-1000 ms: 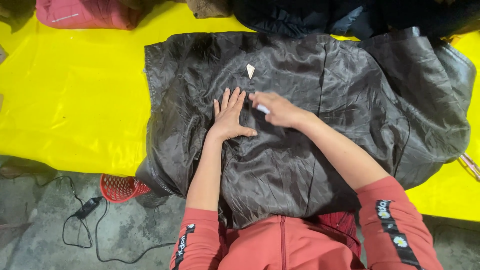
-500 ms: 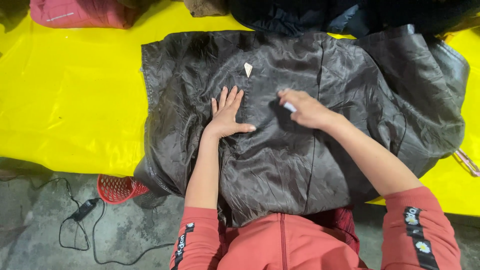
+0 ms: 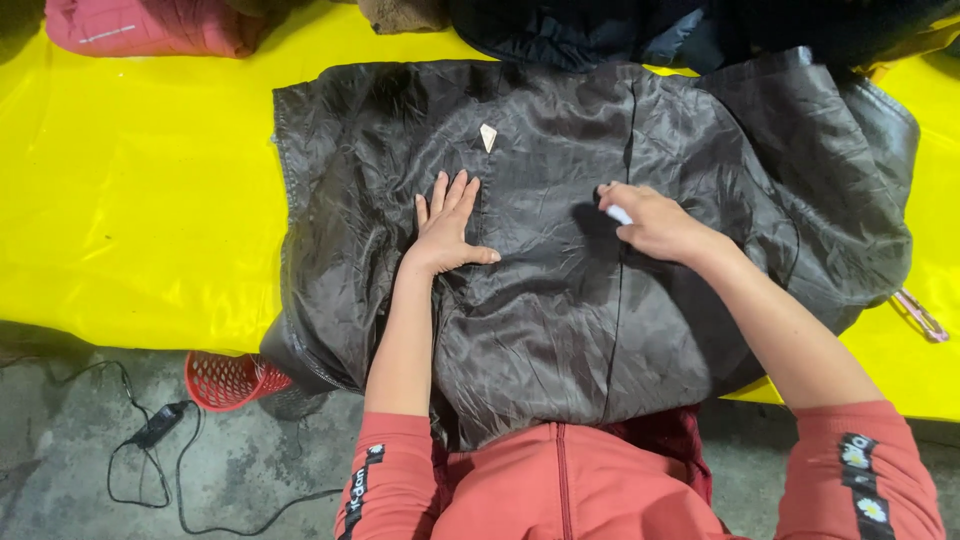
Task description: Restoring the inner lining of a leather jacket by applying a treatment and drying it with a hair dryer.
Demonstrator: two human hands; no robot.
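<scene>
A dark brown, shiny garment point(image 3: 560, 300) lies spread over a yellow table cover point(image 3: 140, 200), its lower part hanging toward me. My left hand point(image 3: 448, 225) rests flat on the fabric, fingers spread. My right hand point(image 3: 650, 222) is closed around a small white piece, likely chalk point(image 3: 619, 214), with its tip against the cloth beside a vertical seam. A small pale triangular piece point(image 3: 488, 137) lies on the garment just above my left hand.
A pink garment point(image 3: 150, 25) and dark clothes point(image 3: 640, 30) lie at the far edge. A red mesh basket point(image 3: 228, 380) and a black cable with adapter point(image 3: 150, 430) are on the grey floor at left. Pink-handled scissors point(image 3: 920, 315) lie at the right edge.
My right hand has slid to the right across the garment with the white piece. My left hand has stayed flat in place.
</scene>
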